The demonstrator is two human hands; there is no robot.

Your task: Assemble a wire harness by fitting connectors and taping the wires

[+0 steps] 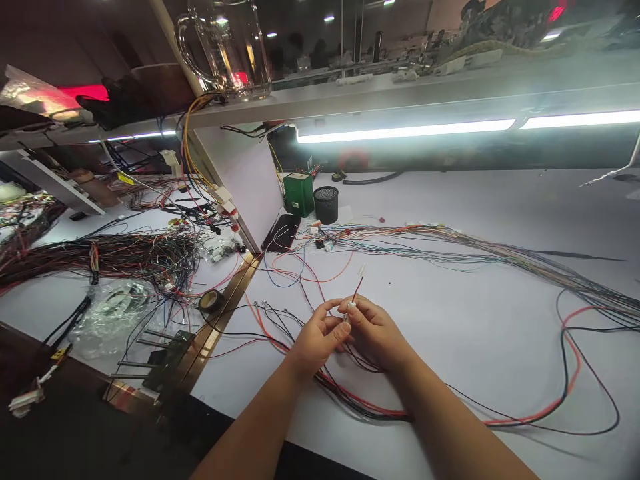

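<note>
In the head view my two hands meet above the white table. My right hand (377, 330) is closed, pinching a small white connector (352, 306) between thumb and forefinger. A short dark red wire (357, 288) rises from there to another small white connector (363, 269). My left hand (317, 341) is closed too, its thumb and fingertips pressed together right beside the held connector. What it pinches is too small and covered to name. Red and black wires (360, 403) run under both hands and wrists. Several loose wire ends with metal terminals (264, 305) lie left of my left hand.
A long wire bundle (480, 250) stretches across the table's back to the right. Behind stand a green box (299, 195), a black mesh cup (326, 205) and a dark phone-like slab (281, 233). Tangled harnesses (125, 257) and a tape roll (211, 301) lie left. A lit shelf (400, 100) overhangs.
</note>
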